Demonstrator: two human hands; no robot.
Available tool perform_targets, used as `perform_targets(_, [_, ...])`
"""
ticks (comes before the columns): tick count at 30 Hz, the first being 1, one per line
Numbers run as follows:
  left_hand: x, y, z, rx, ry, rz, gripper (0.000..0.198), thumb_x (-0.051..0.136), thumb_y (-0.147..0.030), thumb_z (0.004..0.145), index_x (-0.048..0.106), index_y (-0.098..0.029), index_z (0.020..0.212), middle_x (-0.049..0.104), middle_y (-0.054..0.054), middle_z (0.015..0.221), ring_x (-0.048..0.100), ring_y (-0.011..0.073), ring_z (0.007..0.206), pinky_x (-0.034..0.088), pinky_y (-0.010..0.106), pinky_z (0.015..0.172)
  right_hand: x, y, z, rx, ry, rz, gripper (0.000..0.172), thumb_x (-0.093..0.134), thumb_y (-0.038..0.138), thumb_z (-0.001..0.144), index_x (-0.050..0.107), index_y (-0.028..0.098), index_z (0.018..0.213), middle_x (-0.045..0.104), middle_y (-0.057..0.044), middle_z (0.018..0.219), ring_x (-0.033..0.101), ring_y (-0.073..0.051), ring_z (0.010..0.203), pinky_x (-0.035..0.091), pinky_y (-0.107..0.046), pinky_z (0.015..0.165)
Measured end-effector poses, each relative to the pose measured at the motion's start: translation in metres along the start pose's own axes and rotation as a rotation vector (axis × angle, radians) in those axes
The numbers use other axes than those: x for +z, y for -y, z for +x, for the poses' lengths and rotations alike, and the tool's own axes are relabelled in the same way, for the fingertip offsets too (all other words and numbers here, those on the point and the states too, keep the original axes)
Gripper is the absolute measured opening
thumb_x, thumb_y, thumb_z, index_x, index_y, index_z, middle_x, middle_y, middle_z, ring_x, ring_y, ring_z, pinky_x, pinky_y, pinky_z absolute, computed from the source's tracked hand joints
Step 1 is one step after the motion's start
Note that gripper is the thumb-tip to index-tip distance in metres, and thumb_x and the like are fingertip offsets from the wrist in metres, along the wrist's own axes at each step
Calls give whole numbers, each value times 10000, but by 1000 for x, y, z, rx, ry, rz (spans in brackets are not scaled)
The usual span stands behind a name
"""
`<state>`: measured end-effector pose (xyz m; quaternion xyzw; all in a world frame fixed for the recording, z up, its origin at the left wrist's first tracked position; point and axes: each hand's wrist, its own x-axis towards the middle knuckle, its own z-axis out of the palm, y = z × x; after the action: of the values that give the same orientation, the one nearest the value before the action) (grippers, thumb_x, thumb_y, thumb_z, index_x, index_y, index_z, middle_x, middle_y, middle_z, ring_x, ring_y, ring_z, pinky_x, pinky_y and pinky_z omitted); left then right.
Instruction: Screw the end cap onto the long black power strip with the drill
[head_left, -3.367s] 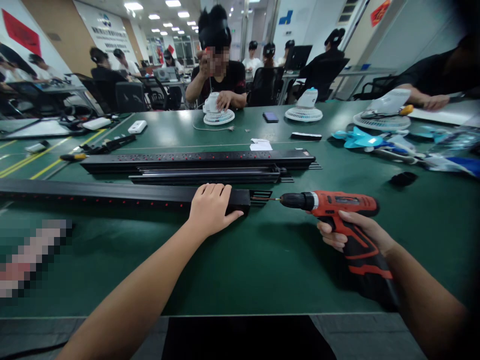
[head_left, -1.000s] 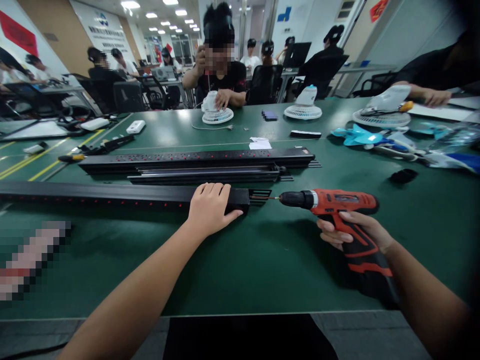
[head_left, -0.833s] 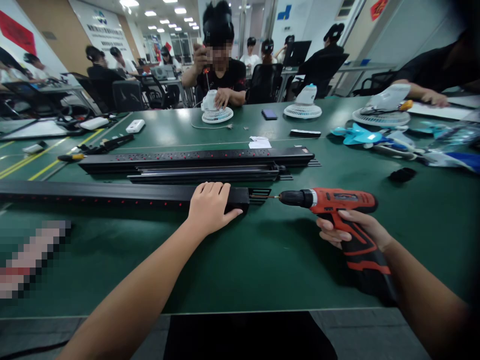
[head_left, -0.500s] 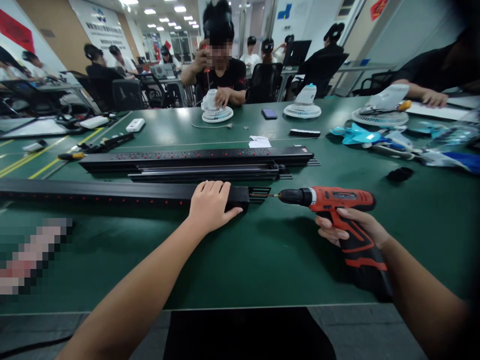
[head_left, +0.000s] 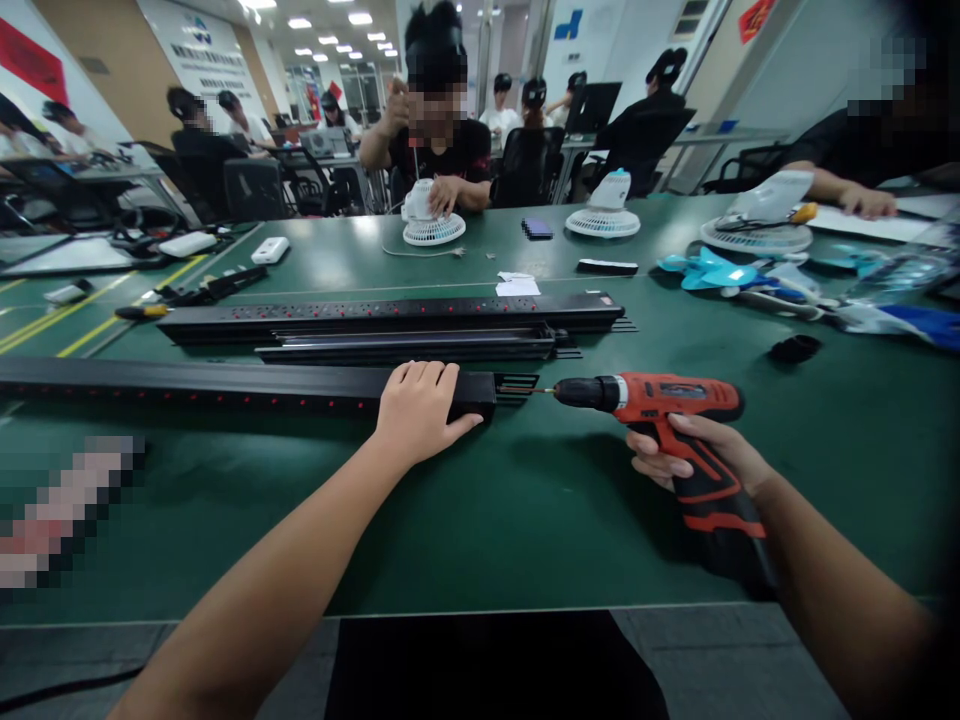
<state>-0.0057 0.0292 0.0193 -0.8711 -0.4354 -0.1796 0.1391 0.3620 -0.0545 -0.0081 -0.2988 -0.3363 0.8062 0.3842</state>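
My left hand (head_left: 417,412) is closed over the right end of a long black bar (head_left: 225,385) with a row of red dots along its side. Thin dark prongs (head_left: 517,387) stick out of that end. My right hand (head_left: 701,455) grips a red and black cordless drill (head_left: 679,397) by its handle, the battery base low to the right. Its chuck points left, and a thin bit (head_left: 536,391) reaches in among the prongs; whether it touches anything inside cannot be made out. Behind lie a second black bar (head_left: 390,315) with red dots and a narrower dark rail (head_left: 405,345).
Across the green table (head_left: 525,530) a person (head_left: 450,140) holds a screwdriver to a white fan part (head_left: 431,225). More fan parts (head_left: 604,215), blue blades and plastic wrap (head_left: 712,268) lie at the right. A black ring-shaped piece (head_left: 795,349) is beyond the drill. A yellow-handled tool (head_left: 142,312) lies left.
The drill and my right hand have shifted very slightly left. My left hand stays on the bar. The view has moved a little.
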Motion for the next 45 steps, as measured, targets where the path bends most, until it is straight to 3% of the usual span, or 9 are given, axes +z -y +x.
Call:
perform_targets(16, [-1, 0, 0, -1, -7, 6, 605, 564, -638, 852, 555, -168, 1233, 647, 134, 1116, 576, 309, 1043, 381, 463, 998, -4, -1, 1, 23, 15, -8, 332, 571, 467, 881, 653, 147, 855, 423, 17, 553, 288, -129, 524, 417, -228, 492])
perform_targets(45, [-2, -1, 1, 2, -4, -3, 599, 563, -627, 855, 557, -158, 1227, 647, 141, 1119, 575, 314, 1046, 384, 459, 988, -3, -3, 0, 10, -52, -16, 288, 588, 443, 857, 654, 163, 871, 448, 4, 579, 330, -135, 533, 414, -243, 505])
